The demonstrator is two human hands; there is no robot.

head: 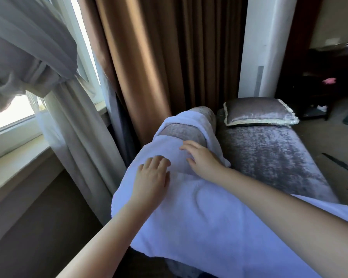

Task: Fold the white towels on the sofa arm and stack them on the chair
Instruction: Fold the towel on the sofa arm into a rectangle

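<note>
We record left hand (152,177) and right hand (201,159) flat, fingers spread, on white terry towel (199,217) over grey velvet sofa arm (181,132).

a large white towel (199,217) lies spread over the grey velvet sofa arm (181,132), filling the lower centre of the frame and running off the lower right. its far edge is rumpled into soft folds. just above centre, a second white towel (191,118) drapes across the arm and hangs down its right side.
</note>
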